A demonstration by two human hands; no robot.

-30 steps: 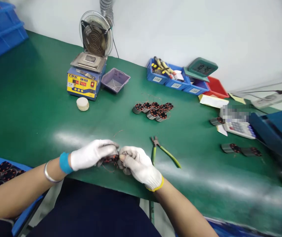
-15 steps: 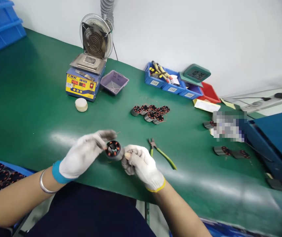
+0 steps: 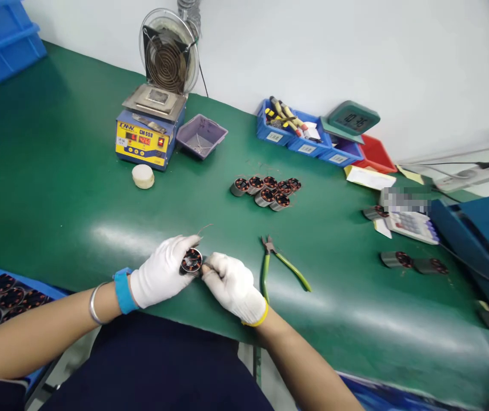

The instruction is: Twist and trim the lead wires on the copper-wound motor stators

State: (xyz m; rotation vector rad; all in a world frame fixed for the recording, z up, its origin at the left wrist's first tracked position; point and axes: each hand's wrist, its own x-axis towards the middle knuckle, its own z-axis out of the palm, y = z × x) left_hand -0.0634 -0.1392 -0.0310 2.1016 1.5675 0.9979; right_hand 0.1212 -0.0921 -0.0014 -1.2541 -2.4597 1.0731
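Observation:
My left hand (image 3: 161, 269), in a white glove, is wrapped round a motor stator (image 3: 192, 261), a short metal ring with copper windings. Its open end faces up toward me, and a thin wire sticks out above my fingers. Close against the stator's right side, my right hand (image 3: 230, 283), gloved too, has its fingers pinched together; what lies between them is too small to make out. Cutting pliers (image 3: 269, 245) with green handles lie spread on the bench to the right. Several more stators (image 3: 265, 197) stand grouped farther back, with loose wire ends.
A yellow-blue heated unit (image 3: 144, 140) stands at the back left under a round fan, beside a purple tray (image 3: 201, 136). Blue tool bins (image 3: 273, 135) and a clock (image 3: 353, 118) line the wall. Stators (image 3: 395, 260) lie on the right. A blue crate (image 3: 2, 43) sits far left.
Half a second ago my left hand was spread beside the stator while my right held it. Now my left hand has closed round it, and its open end has turned upward.

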